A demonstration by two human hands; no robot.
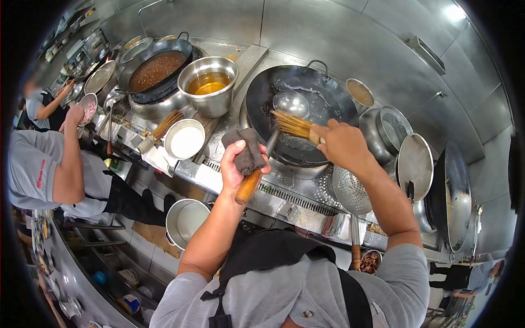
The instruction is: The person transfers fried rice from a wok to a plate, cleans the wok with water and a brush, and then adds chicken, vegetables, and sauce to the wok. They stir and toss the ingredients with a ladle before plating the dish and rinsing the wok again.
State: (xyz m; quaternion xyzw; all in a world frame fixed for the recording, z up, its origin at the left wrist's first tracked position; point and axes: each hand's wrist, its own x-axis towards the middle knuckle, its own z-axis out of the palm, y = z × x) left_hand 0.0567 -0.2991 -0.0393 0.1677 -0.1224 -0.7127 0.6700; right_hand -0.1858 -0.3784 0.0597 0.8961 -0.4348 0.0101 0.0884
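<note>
Left hand (232,172): palm turned up, fingers curled, thumb pressed over a folded dark cloth (243,152); forearm rises steeply from the near edge. Hand is clamped on the cloth and the ladle handle together; whether the cloth wraps fully around the handle cannot be told. Wooden end of the ladle (291,101) juts out below this hand, toward the body; its shaft runs up and to the right of the hand, and its bowl lies inside the wok (336,112).

Right hand (345,143): back of hand uppermost, elbow bent, forearm slanting in from the right. Fingers closed round the bound end of a bamboo brush (293,124). Bristles point left of this hand, crossing over the ladle near its bowl; contact between the two cannot be told.

Surroundings: wok ahead of both hands, beneath the brush. White-filled container (185,157) just left of the left hand; steel pot of yellow liquid (210,105) beyond that hand. Perforated skimmer (350,188) below the right hand, on the body side.
</note>
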